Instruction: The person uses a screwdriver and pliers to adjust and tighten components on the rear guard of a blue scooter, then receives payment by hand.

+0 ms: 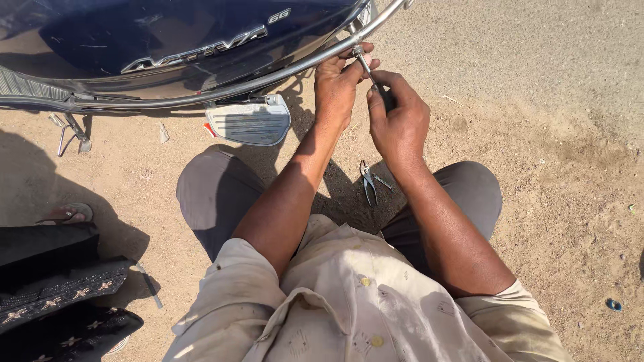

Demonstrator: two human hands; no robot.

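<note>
At twelve o'clock, the left hand pinches the chrome guard rail of the blue scooter to steady it, while the right hand grips a screwdriver against the rail; pliers lie below.

Two hands, one screwdriver, one pair of pliers, one scooter, one footrest.

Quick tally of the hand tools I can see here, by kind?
Screwdriver, held in the right hand against the chrome guard rail, left hand steadying: 1
Pliers, on the sandy ground between the knees: 1
Total: 2
</note>
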